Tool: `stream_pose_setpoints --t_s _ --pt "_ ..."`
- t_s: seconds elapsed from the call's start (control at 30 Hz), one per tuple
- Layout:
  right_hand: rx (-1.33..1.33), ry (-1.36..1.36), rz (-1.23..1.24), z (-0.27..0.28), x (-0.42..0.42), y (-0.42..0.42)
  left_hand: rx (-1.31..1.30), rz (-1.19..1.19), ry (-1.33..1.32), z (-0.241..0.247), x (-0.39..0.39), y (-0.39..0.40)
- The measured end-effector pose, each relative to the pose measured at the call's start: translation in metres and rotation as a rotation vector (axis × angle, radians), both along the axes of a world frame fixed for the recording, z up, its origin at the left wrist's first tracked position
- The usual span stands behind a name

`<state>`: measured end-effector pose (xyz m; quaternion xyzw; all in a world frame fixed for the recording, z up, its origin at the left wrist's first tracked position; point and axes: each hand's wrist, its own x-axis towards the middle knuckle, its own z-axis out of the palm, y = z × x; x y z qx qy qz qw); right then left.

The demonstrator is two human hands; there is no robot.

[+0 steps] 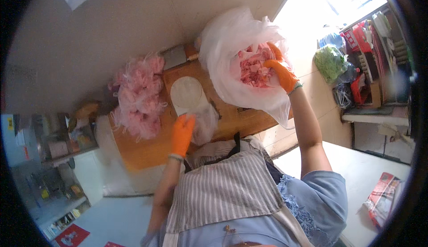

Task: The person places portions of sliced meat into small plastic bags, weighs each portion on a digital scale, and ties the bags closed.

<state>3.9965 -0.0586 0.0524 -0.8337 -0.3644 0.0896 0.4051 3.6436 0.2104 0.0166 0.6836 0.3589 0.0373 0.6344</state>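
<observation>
My right hand [281, 69], in an orange rubber-coated glove, reaches into a big translucent plastic bag [220, 63] and touches the chopped raw meat [255, 68] in it; its fingers are partly bent, and whether they grip meat cannot be told. My left hand [183, 133], gloved alike and blurred, is at the near edge of a white kitchen scale [187, 95] with a round plate. Beside its fingers lies a thin clear plastic bag [204, 126]; whether the hand holds it is unclear. Left of the scale is a heap of small knotted bags with pink contents [140, 96].
Everything stands on a wooden board [133, 153] against a wall. On the right, a bag of leafy greens [330, 63] sits by shelves [378, 116] with packed goods. A red and white package [383, 197] lies on the pale surface at lower right.
</observation>
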Motion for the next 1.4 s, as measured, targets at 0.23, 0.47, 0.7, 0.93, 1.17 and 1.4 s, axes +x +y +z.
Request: stream_pose_setpoints --t_s 0.23,0.47,0.7,0.93,1.17,1.4 --pt "0.541 1.134 0.094 0.082 -0.080 0.099 0.034 0.224 0.072 -0.047 0.055 0.063" --pt "0.182 1.728 0.225 -0.023 -0.148 0.197 0.373 -0.063 0.027 -0.084 0.058 0.096" --pt "0.608 1.120 0.488 -0.197 -0.191 0.240 0.128 0.070 -0.138 -0.012 0.034 0.053" --pt "0.110 0.915 0.116 -0.095 -0.169 0.257 -0.329 0.512 -0.073 -0.051 0.050 0.075" --pt "0.181 0.516 0.561 -0.015 -0.154 0.183 0.354 0.285 0.068 -0.157 0.030 0.113" --pt "0.609 1.378 0.022 0.021 -0.133 0.093 -0.329 0.491 -0.067 -0.101 -0.009 0.110"
